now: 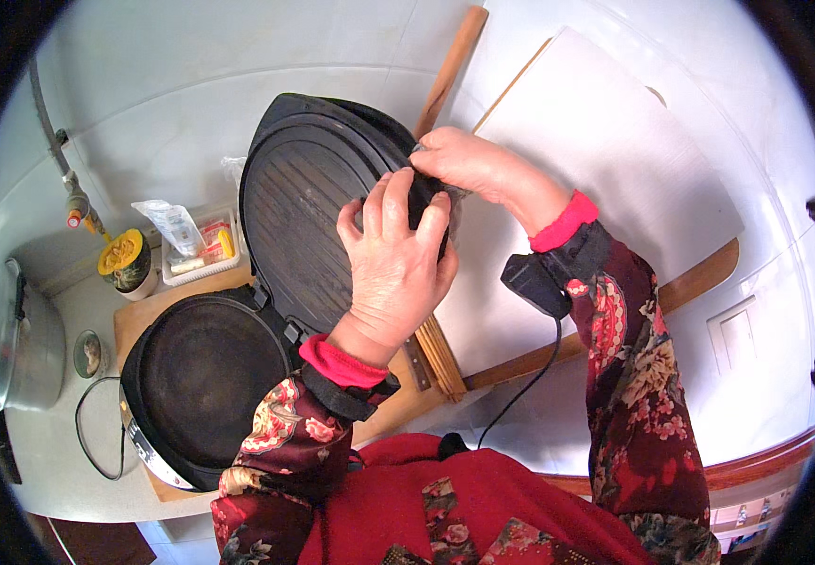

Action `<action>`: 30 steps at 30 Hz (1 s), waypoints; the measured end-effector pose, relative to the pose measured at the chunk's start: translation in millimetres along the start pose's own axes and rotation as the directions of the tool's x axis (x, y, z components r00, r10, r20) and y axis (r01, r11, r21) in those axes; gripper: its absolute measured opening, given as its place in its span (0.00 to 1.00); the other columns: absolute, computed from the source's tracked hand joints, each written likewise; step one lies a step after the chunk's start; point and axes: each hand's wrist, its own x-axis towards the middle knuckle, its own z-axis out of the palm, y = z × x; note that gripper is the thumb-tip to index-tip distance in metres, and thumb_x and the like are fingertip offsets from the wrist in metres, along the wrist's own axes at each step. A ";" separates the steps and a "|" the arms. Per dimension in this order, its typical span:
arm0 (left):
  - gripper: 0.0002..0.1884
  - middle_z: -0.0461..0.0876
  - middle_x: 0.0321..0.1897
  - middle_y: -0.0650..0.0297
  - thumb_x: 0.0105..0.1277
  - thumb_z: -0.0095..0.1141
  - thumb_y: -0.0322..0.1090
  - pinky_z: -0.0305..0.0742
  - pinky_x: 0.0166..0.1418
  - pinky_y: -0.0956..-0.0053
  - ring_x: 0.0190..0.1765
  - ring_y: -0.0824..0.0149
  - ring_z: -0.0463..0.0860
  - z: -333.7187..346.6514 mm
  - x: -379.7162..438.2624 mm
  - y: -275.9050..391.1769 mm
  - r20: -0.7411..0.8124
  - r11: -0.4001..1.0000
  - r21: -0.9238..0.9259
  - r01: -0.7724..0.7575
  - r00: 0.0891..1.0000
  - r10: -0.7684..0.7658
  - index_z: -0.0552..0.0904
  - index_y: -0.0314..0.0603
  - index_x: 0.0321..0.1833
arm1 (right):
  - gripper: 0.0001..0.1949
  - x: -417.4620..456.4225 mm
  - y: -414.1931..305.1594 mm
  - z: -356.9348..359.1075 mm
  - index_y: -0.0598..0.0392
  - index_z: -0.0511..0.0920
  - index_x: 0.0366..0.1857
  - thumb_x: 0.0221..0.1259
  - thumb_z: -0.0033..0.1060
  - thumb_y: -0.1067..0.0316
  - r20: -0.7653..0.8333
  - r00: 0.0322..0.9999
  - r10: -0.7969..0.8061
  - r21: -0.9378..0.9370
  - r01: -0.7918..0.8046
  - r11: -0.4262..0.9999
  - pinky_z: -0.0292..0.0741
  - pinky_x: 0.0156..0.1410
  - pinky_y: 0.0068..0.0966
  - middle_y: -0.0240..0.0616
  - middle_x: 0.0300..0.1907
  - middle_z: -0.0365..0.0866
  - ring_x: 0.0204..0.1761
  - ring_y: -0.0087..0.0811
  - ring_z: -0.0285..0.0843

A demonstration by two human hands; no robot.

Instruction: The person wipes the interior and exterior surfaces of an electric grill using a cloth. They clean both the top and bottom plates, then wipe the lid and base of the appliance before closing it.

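A black electric griddle pan stands unfolded, its round base plate (210, 381) lying flat and its ridged lid (301, 205) raised on the hinge. My left hand (397, 261) rests on the lid's right rim with its fingers bent over the edge. Beyond the rim, my right hand (467, 166) has its fingers closed on something thin and greyish, perhaps plastic film, at the lid's outer side. The fingertips of the right hand are partly hidden, and so is most of what they pinch.
Under the griddle lies a wooden board (167, 300). Chopsticks (443, 360) lie right of the hinge. A white board (605, 141) and a wooden stick (450, 70) lean at the wall. A plastic basket (203, 272), cut pumpkin (125, 261), small dish (88, 353) and metal pot (33, 346) stand left.
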 end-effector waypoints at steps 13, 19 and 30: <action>0.27 0.67 0.60 0.50 0.45 0.64 0.34 0.62 0.62 0.51 0.62 0.49 0.69 -6.1 -1.2 -0.4 0.037 0.998 0.067 0.003 0.999 -0.005 0.79 0.48 0.53 | 0.18 44.2 -10.6 -1.3 0.67 0.82 0.32 0.55 0.61 0.57 -0.119 0.977 -0.178 -0.464 0.104 0.880 0.75 0.37 0.37 0.55 0.27 0.82 0.29 0.38 0.81; 0.26 0.67 0.61 0.50 0.46 0.64 0.34 0.61 0.62 0.50 0.62 0.48 0.69 -6.5 0.7 2.8 0.040 0.998 0.063 -0.008 0.999 0.006 0.78 0.48 0.53 | 0.17 67.7 -15.5 -10.0 0.65 0.83 0.34 0.53 0.64 0.58 -0.093 0.973 -0.212 -0.488 0.141 0.862 0.77 0.39 0.35 0.54 0.28 0.83 0.32 0.38 0.83; 0.26 0.68 0.62 0.51 0.44 0.64 0.35 0.60 0.63 0.49 0.65 0.50 0.68 -9.8 -5.4 -3.7 0.047 0.998 0.056 0.026 0.998 -0.029 0.79 0.49 0.51 | 0.20 96.7 -16.3 7.2 0.57 0.84 0.39 0.63 0.60 0.48 -0.026 0.975 -0.219 0.072 0.221 0.973 0.75 0.33 0.27 0.36 0.33 0.83 0.34 0.24 0.78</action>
